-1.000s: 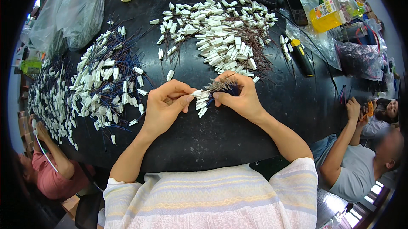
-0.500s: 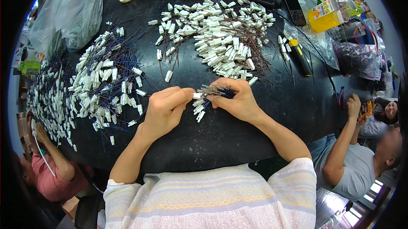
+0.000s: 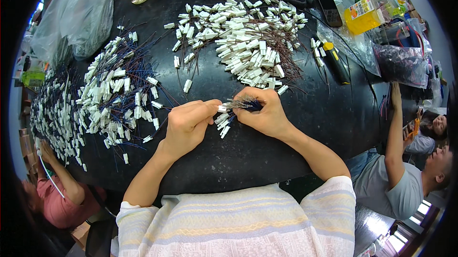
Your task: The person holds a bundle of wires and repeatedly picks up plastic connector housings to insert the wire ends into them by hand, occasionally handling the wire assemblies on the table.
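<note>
Left hand [image 3: 191,122] pinching a white connector [image 3: 222,108], right hand [image 3: 265,112] gripping a wire bundle [image 3: 249,103] over the desk [image 3: 229,169] — one handful appears gathered; loose connector heaps [image 3: 250,61] remain beyond and leftward.

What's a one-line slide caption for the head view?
Right hand grips a wire bundle, left hand pinches a white connector; connector piles lie on the black table.

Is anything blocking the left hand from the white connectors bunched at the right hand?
Nothing visible: the left hand's fingertips are right at a white connector, beside the bunch of wires in the right hand.
</note>
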